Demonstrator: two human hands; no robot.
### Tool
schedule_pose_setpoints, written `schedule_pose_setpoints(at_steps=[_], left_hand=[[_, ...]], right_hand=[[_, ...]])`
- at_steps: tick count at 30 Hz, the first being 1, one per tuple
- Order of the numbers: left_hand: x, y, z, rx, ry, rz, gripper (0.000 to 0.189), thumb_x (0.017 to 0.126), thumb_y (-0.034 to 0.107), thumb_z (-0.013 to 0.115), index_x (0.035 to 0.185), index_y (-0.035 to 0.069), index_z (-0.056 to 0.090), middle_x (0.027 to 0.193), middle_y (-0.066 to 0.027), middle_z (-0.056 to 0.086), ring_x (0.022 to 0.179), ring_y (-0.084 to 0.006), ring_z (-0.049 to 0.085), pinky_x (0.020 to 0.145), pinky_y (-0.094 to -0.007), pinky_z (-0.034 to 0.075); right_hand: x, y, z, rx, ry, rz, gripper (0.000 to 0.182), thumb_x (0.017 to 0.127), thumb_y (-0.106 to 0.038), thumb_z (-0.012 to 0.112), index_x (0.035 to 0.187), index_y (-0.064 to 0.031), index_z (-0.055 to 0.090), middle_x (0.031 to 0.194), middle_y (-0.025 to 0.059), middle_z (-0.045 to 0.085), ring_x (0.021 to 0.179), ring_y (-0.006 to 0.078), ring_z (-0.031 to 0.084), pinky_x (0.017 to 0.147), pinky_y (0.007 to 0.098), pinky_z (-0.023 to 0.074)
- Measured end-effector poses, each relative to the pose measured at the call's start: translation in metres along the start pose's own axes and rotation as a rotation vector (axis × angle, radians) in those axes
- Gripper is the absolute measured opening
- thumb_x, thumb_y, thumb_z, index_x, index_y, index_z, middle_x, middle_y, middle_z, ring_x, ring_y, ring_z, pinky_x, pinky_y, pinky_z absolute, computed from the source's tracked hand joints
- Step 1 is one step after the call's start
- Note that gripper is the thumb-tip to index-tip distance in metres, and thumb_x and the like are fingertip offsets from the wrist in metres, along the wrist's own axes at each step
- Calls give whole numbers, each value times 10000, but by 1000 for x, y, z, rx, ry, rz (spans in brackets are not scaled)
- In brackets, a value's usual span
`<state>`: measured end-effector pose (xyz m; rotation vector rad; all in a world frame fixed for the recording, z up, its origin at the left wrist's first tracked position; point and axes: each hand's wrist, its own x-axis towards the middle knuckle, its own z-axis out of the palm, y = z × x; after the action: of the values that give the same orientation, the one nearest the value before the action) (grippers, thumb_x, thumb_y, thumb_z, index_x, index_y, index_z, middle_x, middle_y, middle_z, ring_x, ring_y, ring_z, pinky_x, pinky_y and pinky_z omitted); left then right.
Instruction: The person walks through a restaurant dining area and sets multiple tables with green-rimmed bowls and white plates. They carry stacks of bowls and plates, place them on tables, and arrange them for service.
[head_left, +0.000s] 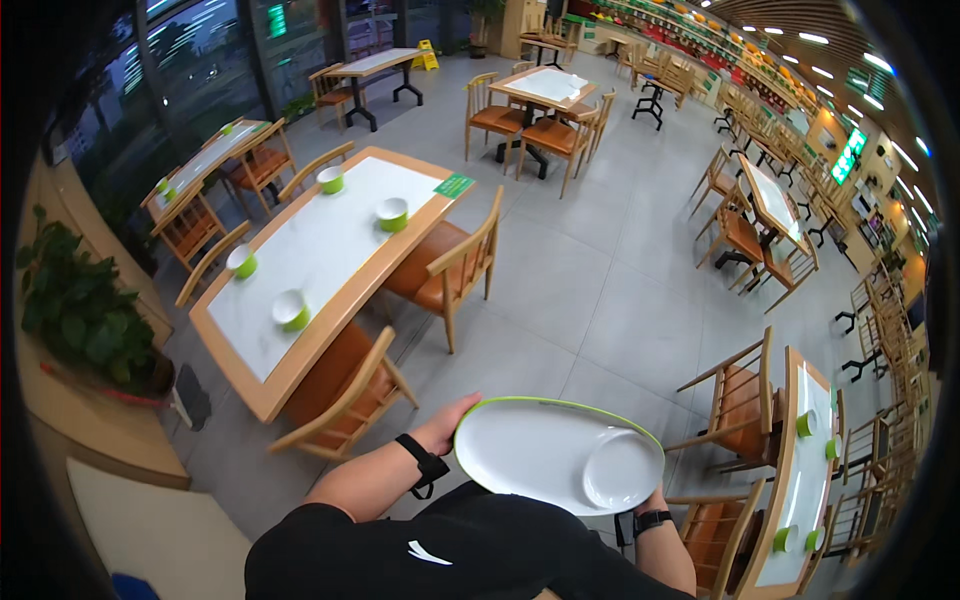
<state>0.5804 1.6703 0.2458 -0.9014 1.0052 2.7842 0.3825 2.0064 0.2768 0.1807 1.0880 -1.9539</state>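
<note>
My left hand (455, 421) grips the left end of a long oval white plate (525, 450) with a green rim. At the plate's other end my right hand (651, 500) holds the edge, mostly hidden beneath it. A round white dish or compartment (621, 469) lies within the plate's right part; whether it is separate I cannot tell. The plate is close to my chest. Ahead on the left, a table with a white top and wooden border (330, 247) bears several green and white bowls, among them one bowl (392, 215) near its right side.
Wooden chairs with orange-brown seats (450, 262) stand along the left table. A second table (795, 465) with green and white bowls is at the lower right, with chairs beside it. A potted plant (94, 322) is at the far left. Grey tiled floor (570, 300) runs between the tables.
</note>
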Motion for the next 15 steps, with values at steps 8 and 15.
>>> schedule_pose_setpoints(at_steps=[8, 15], left_hand=[[122, 150, 51, -94, 132, 142, 399, 949, 346, 425, 1074, 8, 595, 1022, -110, 650, 914, -193, 627, 816, -333, 492], [210, 215, 78, -247, 222, 222, 392, 959, 325, 397, 1103, 9, 579, 1060, -116, 640, 967, -214, 612, 857, -349, 479]], right_hand=[[233, -131, 57, -75, -149, 126, 421, 948, -311, 399, 1211, -8, 524, 1151, 139, 600, 1013, 262, 614, 847, 397, 533], [373, -237, 112, -231, -242, 165, 403, 945, -296, 406, 1191, -6, 540, 1129, 138, 613, 987, 247, 630, 826, 378, 550]])
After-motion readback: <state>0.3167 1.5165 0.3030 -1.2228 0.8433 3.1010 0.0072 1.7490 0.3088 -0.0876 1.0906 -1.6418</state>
